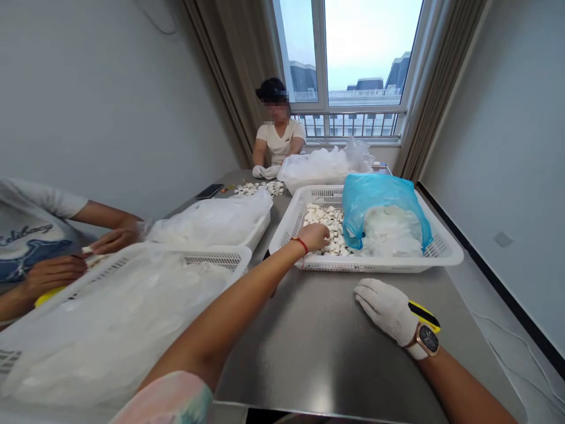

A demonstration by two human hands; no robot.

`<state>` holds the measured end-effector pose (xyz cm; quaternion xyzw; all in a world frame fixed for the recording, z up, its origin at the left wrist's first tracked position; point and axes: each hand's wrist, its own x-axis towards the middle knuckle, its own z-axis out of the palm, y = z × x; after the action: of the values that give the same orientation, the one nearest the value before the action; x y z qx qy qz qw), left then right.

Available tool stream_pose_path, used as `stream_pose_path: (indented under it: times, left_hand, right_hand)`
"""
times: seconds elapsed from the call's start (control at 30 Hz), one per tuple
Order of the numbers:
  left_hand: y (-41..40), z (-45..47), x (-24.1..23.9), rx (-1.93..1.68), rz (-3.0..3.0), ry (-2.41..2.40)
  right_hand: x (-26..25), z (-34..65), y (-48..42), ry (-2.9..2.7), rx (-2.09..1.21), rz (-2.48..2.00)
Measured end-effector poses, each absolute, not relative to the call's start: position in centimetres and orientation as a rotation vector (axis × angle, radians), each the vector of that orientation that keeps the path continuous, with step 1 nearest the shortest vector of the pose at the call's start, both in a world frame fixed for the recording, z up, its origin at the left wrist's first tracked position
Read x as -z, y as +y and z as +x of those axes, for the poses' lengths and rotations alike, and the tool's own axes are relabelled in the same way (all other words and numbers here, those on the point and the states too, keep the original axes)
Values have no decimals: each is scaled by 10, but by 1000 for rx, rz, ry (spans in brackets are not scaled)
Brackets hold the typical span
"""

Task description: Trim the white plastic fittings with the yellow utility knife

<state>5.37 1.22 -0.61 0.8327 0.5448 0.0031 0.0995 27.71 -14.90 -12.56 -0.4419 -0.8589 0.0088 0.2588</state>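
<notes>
My bare left hand [314, 237] reaches into a white slotted basket [445, 253] and rests palm down on a heap of small white pieces [329, 219]; its fingers curl into the pile, so what they hold is hidden. A red string circles that wrist. My right hand [386, 309], in a white glove, lies flat on the steel table [318, 347] in front of the basket with its fingers stretched out. A yellow-and-black tool [424, 315] lies against its wrist beside a watch. A blue plastic bag [383, 213] with white contents fills the basket's right half.
Two more white baskets [220, 259] covered with clear plastic stand to my left. A person on the left holds something small over one. Another person in white gloves sits at the far end by loose white pieces [260, 188], a phone [209, 191] and a bag-filled tray [315, 168].
</notes>
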Motion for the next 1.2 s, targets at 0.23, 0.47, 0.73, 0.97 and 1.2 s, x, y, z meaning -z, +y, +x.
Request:
stream_pose_path:
  times: [0.23, 0.47, 0.73, 0.97, 1.2]
  left_hand:
    - [39, 80, 38, 226, 2412, 1506]
    - [28, 77, 0, -37, 2407, 1397]
    - [-100, 73, 5, -859, 1757, 899]
    - [-134, 86, 74, -1103, 1511, 886]
    - [-135, 81, 89, -1220, 1689, 902]
  right_hand:
    - [121, 273, -151, -2175, -203, -1099]
    - [102, 269, -150, -2114, -76, -1049]
    - [92, 266, -154, -1942, 98, -1074]
    - [87, 256, -163, -1986, 134, -1084]
    - [94, 256, -160, -2029, 36, -1099]
